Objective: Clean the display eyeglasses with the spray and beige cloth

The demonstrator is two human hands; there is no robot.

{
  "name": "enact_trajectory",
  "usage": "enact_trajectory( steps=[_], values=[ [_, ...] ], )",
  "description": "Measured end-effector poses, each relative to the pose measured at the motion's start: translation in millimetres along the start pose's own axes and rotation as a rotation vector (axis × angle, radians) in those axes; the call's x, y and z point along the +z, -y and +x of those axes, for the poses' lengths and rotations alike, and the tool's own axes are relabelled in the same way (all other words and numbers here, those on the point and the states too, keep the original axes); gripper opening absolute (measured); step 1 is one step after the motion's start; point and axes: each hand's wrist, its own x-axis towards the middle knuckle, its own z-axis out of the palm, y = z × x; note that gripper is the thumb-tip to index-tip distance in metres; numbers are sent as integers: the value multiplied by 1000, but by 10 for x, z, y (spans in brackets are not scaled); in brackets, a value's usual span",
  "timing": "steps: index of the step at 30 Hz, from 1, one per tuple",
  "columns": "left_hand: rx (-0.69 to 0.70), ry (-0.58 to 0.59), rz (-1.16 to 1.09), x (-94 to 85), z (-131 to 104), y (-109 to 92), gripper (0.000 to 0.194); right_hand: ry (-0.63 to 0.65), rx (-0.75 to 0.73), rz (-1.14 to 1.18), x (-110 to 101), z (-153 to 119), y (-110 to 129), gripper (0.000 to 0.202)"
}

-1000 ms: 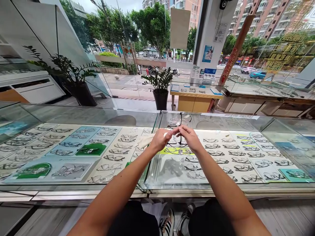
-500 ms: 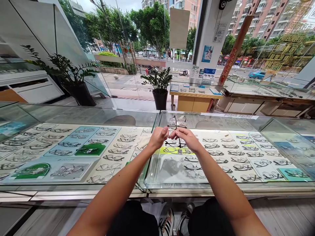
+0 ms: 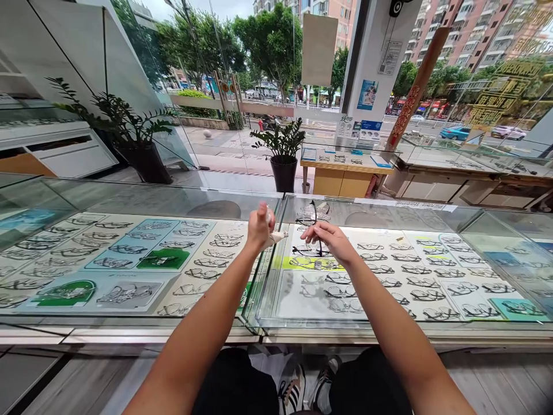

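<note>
L hand has moved left, away from R hand, vs 0.5 s ago; gap betw. them now wider, and the cloth shows more clearly. R hand approx same spot, w/ black glasses.

L: thumb up, other fingers curled in, clamped on cloth; cloth end sticks out toward R hand. R: thumb + fingers pinched together on glasses; exact grip pt partly hidden, can't tell which part is held. Glasses up over R case, dark bits visible above & below R fingers. L hand near the seam betw. R case and L case, not touching glasses.

Under the glass: rows of frames, yellow strip below R hand, green mat in L case. Potted plant behind cases.
</note>
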Motion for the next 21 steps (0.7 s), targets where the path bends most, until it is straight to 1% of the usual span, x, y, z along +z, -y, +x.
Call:
enact_trajectory(
  steps=[1, 3, 5, 7, 8, 10, 13, 16, 21],
  values=[
    [0, -78, 10, -75, 59, 29, 73, -10, 0, 16, -17, 4, -9, 36],
    [1, -269, 127, -216, 172, 112, 61, -32, 0, 40, -50, 12, -37, 35],
    [-36, -431, 301, -334, 269, 217, 39, -51, 6, 45, -81, 21, -69, 34],
    [-108, -532, 416, -426, 342, 328, 16, -64, 17, 37, -103, 31, -95, 34],
    [-140, -559, 441, -463, 369, 380, 12, -66, 21, 33, -111, 35, -104, 34],
    [-179, -586, 476, -522, 407, 469, 13, -68, 28, 31, -120, 40, -112, 34],
    [-206, -580, 535, -582, 430, 555, 17, -71, 30, 36, -124, 42, -110, 34],
    [-234, -561, 568, -612, 427, 592, 18, -70, 27, 33, -125, 40, -107, 34],
    [-275, -541, 586, -620, 401, 600, 17, -64, 28, 20, -128, 36, -112, 34]
  ],
)
